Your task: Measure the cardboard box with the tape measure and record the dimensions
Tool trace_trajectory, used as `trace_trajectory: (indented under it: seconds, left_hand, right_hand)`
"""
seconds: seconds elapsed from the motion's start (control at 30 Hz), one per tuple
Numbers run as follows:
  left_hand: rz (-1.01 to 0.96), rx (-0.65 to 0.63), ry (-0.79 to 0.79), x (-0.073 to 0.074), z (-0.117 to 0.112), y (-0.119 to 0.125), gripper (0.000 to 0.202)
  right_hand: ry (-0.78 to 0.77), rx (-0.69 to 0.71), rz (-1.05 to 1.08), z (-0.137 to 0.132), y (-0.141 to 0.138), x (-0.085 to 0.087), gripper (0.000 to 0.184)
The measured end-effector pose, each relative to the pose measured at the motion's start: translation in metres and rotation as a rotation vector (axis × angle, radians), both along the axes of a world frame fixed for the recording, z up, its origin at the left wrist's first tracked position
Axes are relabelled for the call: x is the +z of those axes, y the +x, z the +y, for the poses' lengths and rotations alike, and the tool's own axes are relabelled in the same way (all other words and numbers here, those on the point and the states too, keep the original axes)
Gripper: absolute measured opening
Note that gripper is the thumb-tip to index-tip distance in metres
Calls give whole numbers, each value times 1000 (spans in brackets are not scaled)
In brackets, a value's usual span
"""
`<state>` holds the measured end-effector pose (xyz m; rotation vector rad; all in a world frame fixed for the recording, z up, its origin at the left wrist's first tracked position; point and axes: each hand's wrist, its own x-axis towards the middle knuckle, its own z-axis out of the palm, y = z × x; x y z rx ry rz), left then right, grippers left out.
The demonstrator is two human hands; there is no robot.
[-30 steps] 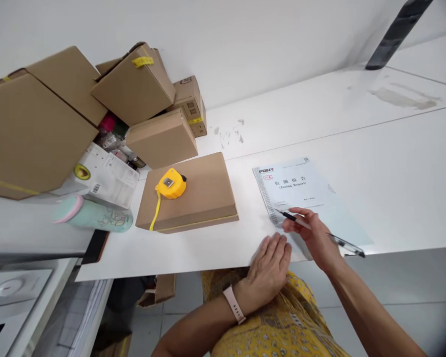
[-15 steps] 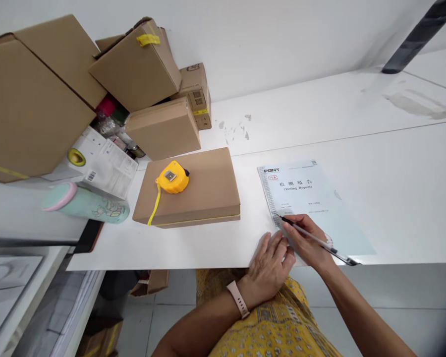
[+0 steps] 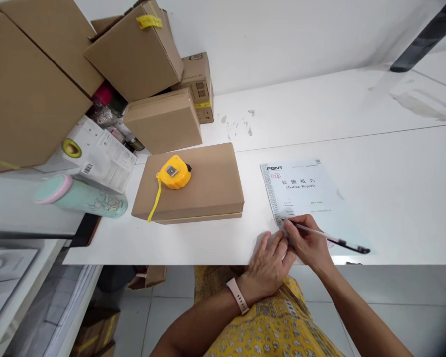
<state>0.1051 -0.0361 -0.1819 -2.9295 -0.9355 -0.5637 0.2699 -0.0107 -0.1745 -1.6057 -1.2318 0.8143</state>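
Note:
My right hand [image 3: 309,243] is closed around a black-and-clear pen [image 3: 329,237]. The pen's tip is at the lower left edge of a pale blue printed report [image 3: 308,198] headed "Testing Report", which lies on the white table. Beside it, my left hand [image 3: 270,260] rests on the table's front edge, fingers loosely spread and holding nothing; its fingertips are close to the report's lower left corner and the right hand. Left of the report sits a flat cardboard box [image 3: 211,183] with a yellow tape measure [image 3: 174,172] on top.
Several cardboard boxes [image 3: 163,121] are stacked at the back left. A mint-green bottle [image 3: 85,197] lies on its side by a white carton [image 3: 100,158] at the left. The white table [image 3: 401,198] extends right, with a dark post [image 3: 425,37] at the back right.
My right hand has shifted slightly and the pen's rear end has swung a little to the right. The left hand stays in place. The view has tilted slightly.

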Motion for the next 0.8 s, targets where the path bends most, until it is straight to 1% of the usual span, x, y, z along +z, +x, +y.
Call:
trace_trajectory:
  seconds: [0.1,0.3,0.43,0.6,0.8]
  left_hand:
    - [-15,11,16,0,0,0,31]
    - [26,14,-21,9,-1,-1,31]
    - [41,11,-38,10,-1,-2,30]
    - [22,13,-37,8,1,-1,27]
    - [11,14,-27,9,1,0,27]
  right_hand:
    - [-20,1,-36,-2,0,1,36]
    - [-15,52,-164,-2,-3,8,33]
    - [-5,57,-200,-1,-3,9,34]
    - [9,70,-225,0,-3,8,34]
    - [52,71,-248,0,-2,3,28]
